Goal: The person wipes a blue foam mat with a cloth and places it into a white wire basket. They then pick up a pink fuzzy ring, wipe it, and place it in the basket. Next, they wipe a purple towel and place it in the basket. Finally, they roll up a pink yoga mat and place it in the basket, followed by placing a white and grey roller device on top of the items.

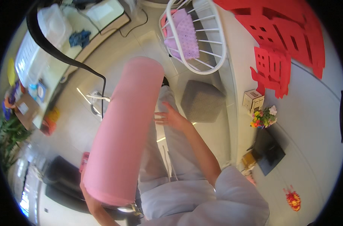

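A thick pink roll, perhaps a rolled mat (126,127), stands tilted before me and fills the middle of the view. My right hand (171,117) is at its right side, fingers spread and pointing at the roll; whether the fingertips touch it cannot be told. My left forearm comes up at the lower left, and the left hand (83,178) is mostly hidden behind the roll's lower left edge, so its grip does not show. A small pink object (84,161) shows beside that edge.
A white rail basket (222,42) with purple cloth stands ahead, near a grey stool (202,101). At left is a long table (99,39) with plastic boxes and cables. A black couch-like seat (64,180) is lower left. Flowers (263,117) and a dark screen (269,152) stand at right.
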Action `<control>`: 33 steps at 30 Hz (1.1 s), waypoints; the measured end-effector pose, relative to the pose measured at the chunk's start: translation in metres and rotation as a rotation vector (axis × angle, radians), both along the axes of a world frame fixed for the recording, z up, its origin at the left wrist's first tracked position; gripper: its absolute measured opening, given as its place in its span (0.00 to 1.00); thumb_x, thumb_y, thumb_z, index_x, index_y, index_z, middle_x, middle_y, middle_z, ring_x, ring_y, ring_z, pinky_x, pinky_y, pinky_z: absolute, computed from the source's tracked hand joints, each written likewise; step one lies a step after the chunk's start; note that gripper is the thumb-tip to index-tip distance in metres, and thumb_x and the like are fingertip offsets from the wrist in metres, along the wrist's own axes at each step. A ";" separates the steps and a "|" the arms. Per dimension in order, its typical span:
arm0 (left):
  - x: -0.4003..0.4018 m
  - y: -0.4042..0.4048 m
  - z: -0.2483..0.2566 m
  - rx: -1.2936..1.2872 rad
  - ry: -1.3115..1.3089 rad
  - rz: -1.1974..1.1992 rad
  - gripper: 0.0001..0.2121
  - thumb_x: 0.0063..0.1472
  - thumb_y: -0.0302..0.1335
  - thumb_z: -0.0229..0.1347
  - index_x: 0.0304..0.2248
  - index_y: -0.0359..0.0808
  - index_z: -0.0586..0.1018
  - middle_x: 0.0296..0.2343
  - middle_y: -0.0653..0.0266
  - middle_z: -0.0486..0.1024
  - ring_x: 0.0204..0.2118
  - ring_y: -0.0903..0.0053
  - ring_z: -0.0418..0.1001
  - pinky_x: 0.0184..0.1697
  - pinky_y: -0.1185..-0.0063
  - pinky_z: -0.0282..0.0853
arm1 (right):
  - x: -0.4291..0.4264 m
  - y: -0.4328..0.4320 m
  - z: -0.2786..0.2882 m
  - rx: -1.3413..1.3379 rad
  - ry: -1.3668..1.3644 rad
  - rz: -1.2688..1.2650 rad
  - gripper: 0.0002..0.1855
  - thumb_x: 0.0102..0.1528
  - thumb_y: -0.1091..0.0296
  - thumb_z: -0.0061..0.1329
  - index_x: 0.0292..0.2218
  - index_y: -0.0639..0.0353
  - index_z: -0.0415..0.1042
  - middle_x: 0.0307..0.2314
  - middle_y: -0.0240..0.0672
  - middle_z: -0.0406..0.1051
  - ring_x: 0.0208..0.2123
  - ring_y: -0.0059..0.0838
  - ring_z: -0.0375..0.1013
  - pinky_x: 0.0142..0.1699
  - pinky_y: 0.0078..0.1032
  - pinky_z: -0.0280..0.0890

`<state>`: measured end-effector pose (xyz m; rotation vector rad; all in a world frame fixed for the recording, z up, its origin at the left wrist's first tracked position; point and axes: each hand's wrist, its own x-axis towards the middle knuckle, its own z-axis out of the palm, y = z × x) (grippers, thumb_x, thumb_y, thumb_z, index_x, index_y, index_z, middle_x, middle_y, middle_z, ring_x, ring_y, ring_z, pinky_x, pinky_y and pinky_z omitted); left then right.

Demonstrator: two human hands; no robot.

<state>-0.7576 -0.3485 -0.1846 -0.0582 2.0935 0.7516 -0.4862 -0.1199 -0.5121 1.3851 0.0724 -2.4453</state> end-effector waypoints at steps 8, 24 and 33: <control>-0.008 0.085 0.091 0.001 0.256 -0.251 0.22 0.57 0.28 0.54 0.50 0.27 0.72 0.46 0.54 0.74 0.49 0.70 0.71 0.52 0.73 0.66 | -0.039 0.071 0.169 0.307 0.389 -0.204 0.51 0.61 0.35 0.40 0.67 0.51 0.24 0.58 0.48 0.58 0.56 0.44 0.66 0.60 0.43 0.62; 0.097 0.262 0.081 0.271 0.322 -0.483 0.27 0.53 0.21 0.56 0.55 0.33 0.72 0.49 0.49 0.73 0.54 0.63 0.70 0.52 0.69 0.68 | -0.009 0.199 0.139 0.591 0.172 -0.374 0.34 0.65 0.42 0.36 0.64 0.51 0.49 0.50 0.36 0.68 0.48 0.25 0.71 0.52 0.27 0.69; 0.140 0.365 -0.029 0.299 0.291 -0.466 0.37 0.44 0.11 0.49 0.57 0.43 0.70 0.50 0.50 0.71 0.52 0.55 0.71 0.52 0.69 0.68 | 0.005 0.232 0.048 0.556 0.170 -0.435 0.32 0.65 0.44 0.38 0.61 0.55 0.56 0.50 0.37 0.69 0.48 0.27 0.71 0.52 0.27 0.69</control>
